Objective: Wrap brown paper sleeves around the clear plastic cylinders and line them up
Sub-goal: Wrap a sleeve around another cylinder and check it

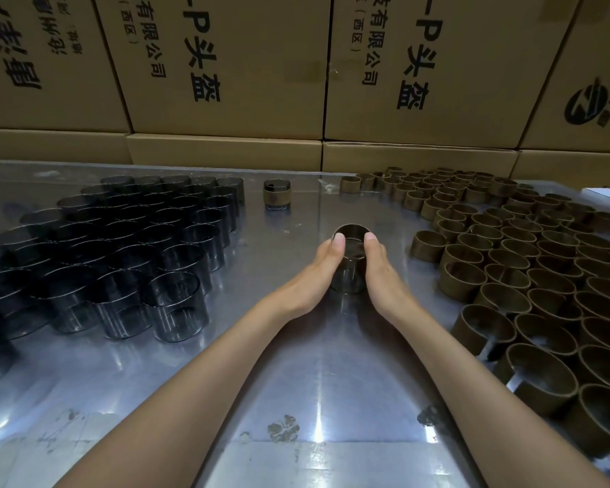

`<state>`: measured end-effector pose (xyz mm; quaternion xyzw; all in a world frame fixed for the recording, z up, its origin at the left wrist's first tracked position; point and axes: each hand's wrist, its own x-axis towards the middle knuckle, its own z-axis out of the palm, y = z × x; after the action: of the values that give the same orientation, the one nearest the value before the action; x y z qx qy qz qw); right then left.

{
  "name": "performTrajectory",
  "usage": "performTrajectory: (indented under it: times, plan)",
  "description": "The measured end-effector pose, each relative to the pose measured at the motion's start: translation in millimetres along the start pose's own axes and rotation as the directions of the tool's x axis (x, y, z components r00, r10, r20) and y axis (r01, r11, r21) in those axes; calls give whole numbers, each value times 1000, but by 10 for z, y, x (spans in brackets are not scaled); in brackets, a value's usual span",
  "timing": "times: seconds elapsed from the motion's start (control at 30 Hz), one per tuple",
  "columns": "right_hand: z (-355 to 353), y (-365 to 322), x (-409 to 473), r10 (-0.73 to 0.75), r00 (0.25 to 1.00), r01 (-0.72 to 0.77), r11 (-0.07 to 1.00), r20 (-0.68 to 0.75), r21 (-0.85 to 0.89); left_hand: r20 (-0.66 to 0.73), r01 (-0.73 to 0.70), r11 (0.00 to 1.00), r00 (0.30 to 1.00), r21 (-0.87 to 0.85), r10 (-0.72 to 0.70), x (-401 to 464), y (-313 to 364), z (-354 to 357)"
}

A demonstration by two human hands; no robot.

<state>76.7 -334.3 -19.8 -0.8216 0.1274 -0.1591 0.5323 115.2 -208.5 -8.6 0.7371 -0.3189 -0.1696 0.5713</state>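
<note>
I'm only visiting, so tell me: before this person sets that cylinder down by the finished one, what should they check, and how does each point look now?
1. Both hands on the piece: ok. The left hand and right hand hold the clear plastic cylinder between them.
2. Brown paper sleeve seated: cannot tell; the hands hide most of it.
3. Cylinder upright: ok.
4. Landing spot: ok. The shiny metal table is bare beside the finished sleeved cylinder.
5. Supplies: ok. Bare clear cylinders stand left, loose brown sleeves right.
</note>
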Motion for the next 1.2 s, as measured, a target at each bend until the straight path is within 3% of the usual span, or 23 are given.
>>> performTrajectory:
  times: [0.17, 0.37, 0.6, 1.2]
  plan:
    - [49, -1, -28, -47, 999, 45, 991, 11, 127, -56, 93, 993, 994, -76, -97, 30, -30, 5]
    - [92, -59, -58, -99, 995, 101, 975, -24, 197, -49, 44, 948, 997, -315, -63, 40, -82, 20]
    - [15, -6, -36, 3, 997, -19, 973, 72, 228, 15, 89, 940, 996, -330, -89, 61, -37, -52]
    - [1, -76, -164, -100, 993, 116, 893, -59, 434, -30, -24, 841, 1000, -540, 9, -43, 25, -46]
